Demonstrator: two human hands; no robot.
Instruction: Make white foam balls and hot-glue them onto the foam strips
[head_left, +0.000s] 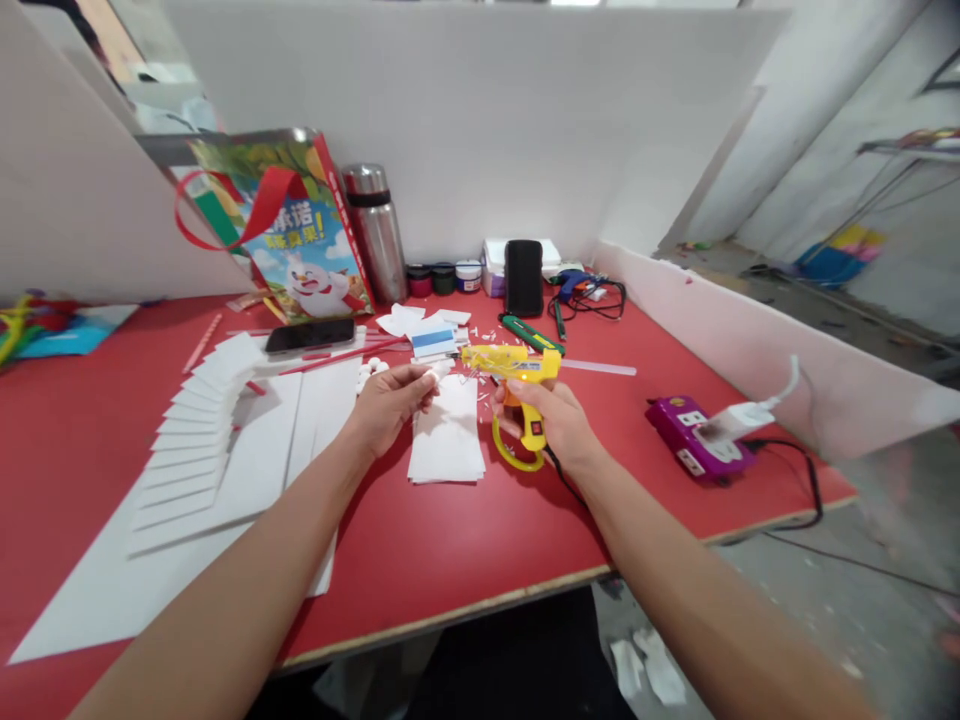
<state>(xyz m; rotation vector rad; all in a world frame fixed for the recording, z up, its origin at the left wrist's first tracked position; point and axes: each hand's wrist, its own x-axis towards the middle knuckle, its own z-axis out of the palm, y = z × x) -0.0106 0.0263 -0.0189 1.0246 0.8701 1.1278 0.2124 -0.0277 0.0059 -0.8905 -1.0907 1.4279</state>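
My right hand is wrapped round the handle of a yellow hot glue gun, whose nozzle points left. A translucent glue stick shows behind the gun, though I cannot tell whether it is in it. Pinched in my left hand is a small white piece, close to the nozzle; its kind is not clear. Below both hands lies a stack of white paper cards. Several small white rounded pieces sit beside my left hand. A blue and white box lies just beyond.
At left, white cards fan in a curved row on white sheets. A phone, gift bag and steel flask stand behind. A green cutter lies beyond the gun. A purple power strip is at right.
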